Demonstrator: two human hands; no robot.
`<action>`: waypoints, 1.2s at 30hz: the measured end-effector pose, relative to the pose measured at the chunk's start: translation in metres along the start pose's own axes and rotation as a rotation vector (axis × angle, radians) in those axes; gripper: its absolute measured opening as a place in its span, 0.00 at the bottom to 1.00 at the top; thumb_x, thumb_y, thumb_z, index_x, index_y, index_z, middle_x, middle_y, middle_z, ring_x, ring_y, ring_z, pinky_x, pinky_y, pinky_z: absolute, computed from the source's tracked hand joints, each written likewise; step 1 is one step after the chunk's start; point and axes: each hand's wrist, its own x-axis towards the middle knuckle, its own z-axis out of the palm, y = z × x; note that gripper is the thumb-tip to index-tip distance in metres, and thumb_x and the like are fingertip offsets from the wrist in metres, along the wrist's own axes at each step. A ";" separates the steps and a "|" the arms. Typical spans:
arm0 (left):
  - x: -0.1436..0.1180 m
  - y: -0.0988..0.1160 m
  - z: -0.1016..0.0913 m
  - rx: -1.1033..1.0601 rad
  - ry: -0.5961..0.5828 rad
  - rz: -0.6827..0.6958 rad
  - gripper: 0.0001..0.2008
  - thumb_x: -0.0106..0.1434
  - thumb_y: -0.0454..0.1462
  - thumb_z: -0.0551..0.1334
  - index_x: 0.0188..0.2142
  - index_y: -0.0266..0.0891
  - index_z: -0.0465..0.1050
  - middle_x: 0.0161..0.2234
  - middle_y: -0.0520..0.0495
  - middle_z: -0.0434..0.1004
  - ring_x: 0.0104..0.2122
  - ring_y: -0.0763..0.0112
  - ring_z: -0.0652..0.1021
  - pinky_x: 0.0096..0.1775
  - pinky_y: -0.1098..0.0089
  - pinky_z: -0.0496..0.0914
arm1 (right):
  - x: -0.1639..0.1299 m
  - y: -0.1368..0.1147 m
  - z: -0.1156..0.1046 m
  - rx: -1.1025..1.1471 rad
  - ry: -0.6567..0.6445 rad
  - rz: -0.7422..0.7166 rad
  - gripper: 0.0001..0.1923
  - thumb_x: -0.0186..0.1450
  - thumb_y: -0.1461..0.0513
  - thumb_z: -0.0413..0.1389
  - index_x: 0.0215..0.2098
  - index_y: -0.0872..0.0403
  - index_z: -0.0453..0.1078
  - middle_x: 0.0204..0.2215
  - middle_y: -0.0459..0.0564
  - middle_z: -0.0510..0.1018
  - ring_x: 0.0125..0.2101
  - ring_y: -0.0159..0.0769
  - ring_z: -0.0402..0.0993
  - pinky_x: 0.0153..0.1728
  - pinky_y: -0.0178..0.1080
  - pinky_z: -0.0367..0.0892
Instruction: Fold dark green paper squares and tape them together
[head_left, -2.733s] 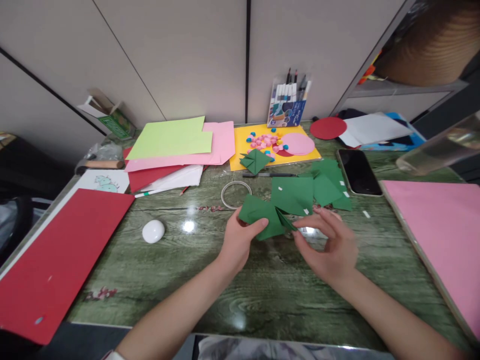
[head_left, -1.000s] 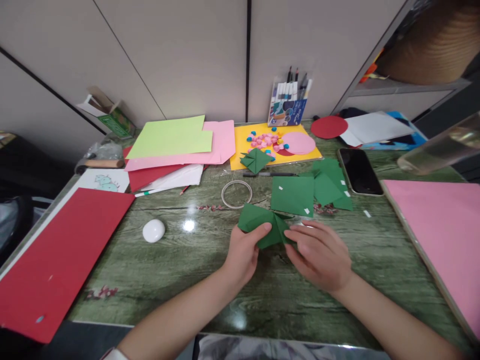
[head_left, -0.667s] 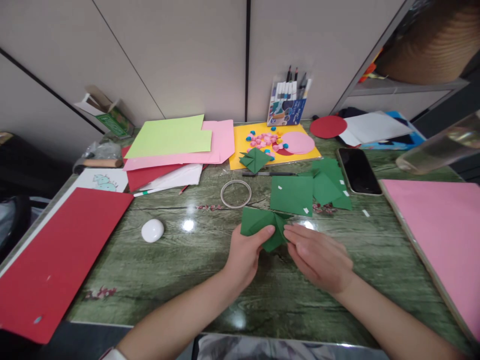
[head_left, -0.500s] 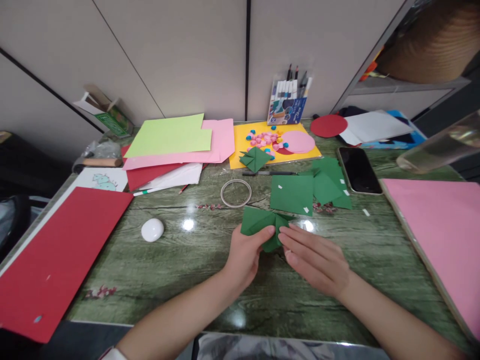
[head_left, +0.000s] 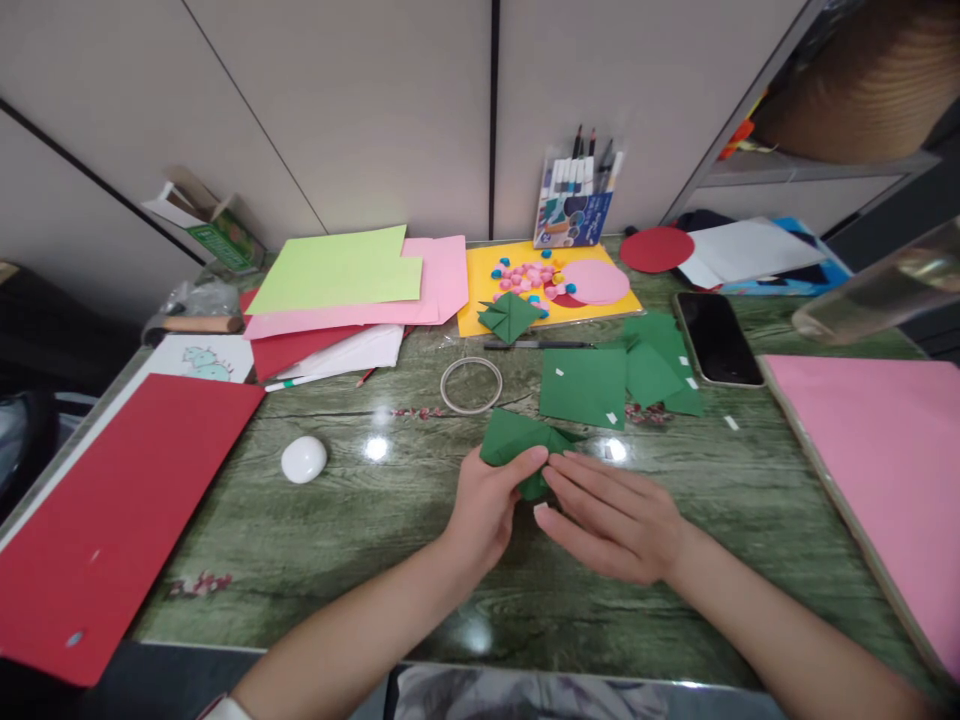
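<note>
A folded dark green paper piece (head_left: 511, 440) lies on the green wood-grain table (head_left: 390, 540) in front of me. My left hand (head_left: 487, 500) pinches its near edge, thumb on top. My right hand (head_left: 607, 515) lies flat over the right part of the piece, fingers stretched leftward and covering much of it. Just beyond, several flat green paper squares (head_left: 600, 385) with small white tape bits lie on the table.
A clear tape ring (head_left: 470, 385), white egg-shaped object (head_left: 304, 459), black pen (head_left: 536, 346), phone (head_left: 716, 338), red sheet (head_left: 112, 500) at left, pink sheet (head_left: 885, 470) at right, paper stack (head_left: 345, 290), yellow sheet (head_left: 547, 290) with coloured beads, marker pack (head_left: 574, 205) at the wall.
My right hand has slid leftward across the folded green piece, flattening it and covering more of it. My left hand keeps its pinch in about the same spot.
</note>
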 end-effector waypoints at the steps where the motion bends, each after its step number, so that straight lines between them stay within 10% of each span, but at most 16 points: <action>1: 0.000 -0.001 0.000 0.005 0.007 0.003 0.09 0.46 0.35 0.70 0.28 0.34 0.75 0.27 0.50 0.77 0.27 0.75 0.75 0.35 0.73 0.69 | -0.001 0.000 0.000 -0.009 -0.006 0.000 0.15 0.56 0.64 0.60 0.43 0.50 0.71 0.36 0.50 0.80 0.46 0.40 0.72 0.46 0.43 0.73; 12: 0.005 -0.002 -0.003 -0.008 -0.006 0.005 0.10 0.47 0.34 0.69 0.30 0.33 0.74 0.28 0.49 0.77 0.28 0.76 0.75 0.35 0.74 0.69 | -0.002 -0.002 0.007 -0.055 0.008 0.030 0.16 0.58 0.67 0.57 0.45 0.52 0.68 0.37 0.49 0.80 0.43 0.37 0.75 0.45 0.40 0.73; 22: 0.024 0.012 -0.010 0.172 -0.208 -0.006 0.16 0.43 0.35 0.71 0.34 0.34 0.75 0.32 0.46 0.78 0.31 0.70 0.76 0.37 0.70 0.69 | -0.009 0.018 0.002 0.540 0.120 1.048 0.34 0.55 0.62 0.61 0.57 0.48 0.53 0.38 0.48 0.77 0.42 0.39 0.74 0.48 0.50 0.66; 26: 0.023 0.009 -0.010 0.287 -0.265 0.032 0.16 0.44 0.35 0.71 0.35 0.35 0.75 0.35 0.46 0.78 0.34 0.68 0.76 0.41 0.68 0.68 | -0.009 0.026 0.006 0.861 0.032 1.192 0.30 0.55 0.59 0.61 0.54 0.48 0.57 0.28 0.44 0.76 0.32 0.35 0.75 0.37 0.42 0.70; 36: 0.023 0.000 -0.015 0.428 -0.214 0.117 0.13 0.47 0.37 0.69 0.32 0.35 0.74 0.32 0.48 0.78 0.32 0.70 0.74 0.37 0.70 0.67 | -0.006 0.020 0.011 0.864 0.048 1.335 0.29 0.52 0.60 0.63 0.51 0.48 0.61 0.22 0.40 0.71 0.28 0.34 0.71 0.38 0.41 0.65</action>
